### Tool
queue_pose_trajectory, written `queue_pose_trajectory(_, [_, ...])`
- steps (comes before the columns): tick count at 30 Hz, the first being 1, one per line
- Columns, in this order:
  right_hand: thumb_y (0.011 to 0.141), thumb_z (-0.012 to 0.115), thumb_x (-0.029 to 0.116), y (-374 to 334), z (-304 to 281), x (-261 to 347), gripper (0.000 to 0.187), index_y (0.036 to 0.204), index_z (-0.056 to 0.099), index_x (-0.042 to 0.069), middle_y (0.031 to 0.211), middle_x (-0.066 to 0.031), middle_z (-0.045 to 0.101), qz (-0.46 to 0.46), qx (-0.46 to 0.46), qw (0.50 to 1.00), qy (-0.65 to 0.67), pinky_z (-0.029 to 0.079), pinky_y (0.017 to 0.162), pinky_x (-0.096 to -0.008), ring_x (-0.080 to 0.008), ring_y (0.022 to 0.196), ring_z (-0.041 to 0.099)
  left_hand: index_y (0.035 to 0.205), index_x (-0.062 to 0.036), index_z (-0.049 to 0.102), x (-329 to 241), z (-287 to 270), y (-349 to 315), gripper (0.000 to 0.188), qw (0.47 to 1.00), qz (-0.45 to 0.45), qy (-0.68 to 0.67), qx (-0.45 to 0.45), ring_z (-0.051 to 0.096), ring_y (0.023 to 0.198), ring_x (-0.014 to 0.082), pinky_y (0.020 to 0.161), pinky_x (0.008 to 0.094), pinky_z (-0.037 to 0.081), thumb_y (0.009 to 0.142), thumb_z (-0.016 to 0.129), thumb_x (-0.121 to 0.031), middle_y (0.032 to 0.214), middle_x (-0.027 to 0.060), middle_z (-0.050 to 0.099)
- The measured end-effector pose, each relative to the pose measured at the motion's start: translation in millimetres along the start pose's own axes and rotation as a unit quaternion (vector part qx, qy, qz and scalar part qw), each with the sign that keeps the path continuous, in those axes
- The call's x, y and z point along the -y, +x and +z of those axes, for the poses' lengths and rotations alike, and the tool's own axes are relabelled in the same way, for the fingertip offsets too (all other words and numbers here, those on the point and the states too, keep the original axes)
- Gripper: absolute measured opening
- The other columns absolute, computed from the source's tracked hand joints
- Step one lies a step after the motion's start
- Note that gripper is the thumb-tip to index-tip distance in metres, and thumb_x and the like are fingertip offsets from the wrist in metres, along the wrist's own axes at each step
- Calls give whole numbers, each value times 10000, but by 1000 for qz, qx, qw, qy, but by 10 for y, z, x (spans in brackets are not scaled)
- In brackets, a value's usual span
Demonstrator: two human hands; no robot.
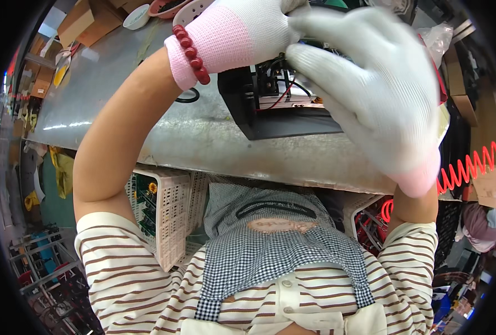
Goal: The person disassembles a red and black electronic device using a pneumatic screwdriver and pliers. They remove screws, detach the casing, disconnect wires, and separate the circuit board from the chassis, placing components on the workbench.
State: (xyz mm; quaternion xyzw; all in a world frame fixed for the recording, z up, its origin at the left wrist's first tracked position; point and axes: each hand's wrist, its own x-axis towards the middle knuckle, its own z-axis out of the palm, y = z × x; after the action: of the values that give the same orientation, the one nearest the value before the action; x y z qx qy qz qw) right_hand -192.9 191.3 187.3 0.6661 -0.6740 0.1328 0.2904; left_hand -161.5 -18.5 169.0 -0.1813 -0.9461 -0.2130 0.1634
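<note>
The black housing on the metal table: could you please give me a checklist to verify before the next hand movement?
1. Black housing rests on the metal table: ok.
2. Left hand and right hand both gloved: ok.
3. Right hand clearly visible: not ok, it is blurred.
4. Left hand's grip: cannot tell, its fingers are partly out of view at the top edge.
5. Red wire firmly connected: cannot tell, its ends are unclear.
6. Red coiled hose apart from the housing: ok, off to the right.

The bench (103, 100) left of the left hand (248, 33) offers passage; a black housing (287, 127) blocks beneath, a red coiled hose (468, 171) flanks the right hand (371, 84).
</note>
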Motion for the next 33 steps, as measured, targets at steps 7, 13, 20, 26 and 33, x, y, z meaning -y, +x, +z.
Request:
queue_pose_trajectory(7, [935,738,26,-209,464,-3,165,1095,737,-15,986,4,737,297,-44,846,440,531,791,-208,-34,876,635,1090,7,651,-302,-162,-400,148,929,-224,-246,-164,603,895,46,803,212,493,968,625,-73,996,17,665])
queue_pose_trajectory(13, [908,754,71,-50,501,103,184,1079,740,4,981,16,731,320,-55,794,514,531,746,-222,-54,859,653,894,-44,709,-339,-216,-762,113,989,-22,-70,-132,641,959,183,877,329,498,812,750,23,983,62,694])
queue_pose_trajectory(20, [960,706,49,-97,382,-70,214,1160,722,-27,1079,-92,746,371,105,553,738,586,808,-283,-120,937,688,848,-32,717,-208,-97,-767,88,988,27,-59,-137,643,1060,258,1010,412,479,801,709,43,971,105,717])
queue_pose_trajectory(26, [902,696,174,-317,640,-15,77,908,708,98,787,-71,624,101,88,975,179,523,634,-384,-274,729,661,900,17,689,-283,44,-652,240,965,-27,-117,-233,644,1110,263,1050,410,467,1007,548,-144,995,143,723])
queue_pose_trajectory(33, [827,702,169,-421,834,-39,81,840,648,110,792,-68,586,101,22,977,189,519,650,-400,-276,751,648,1045,40,627,-294,482,-534,604,913,-39,-178,-365,622,845,166,1079,387,444,1140,237,-411,895,158,680])
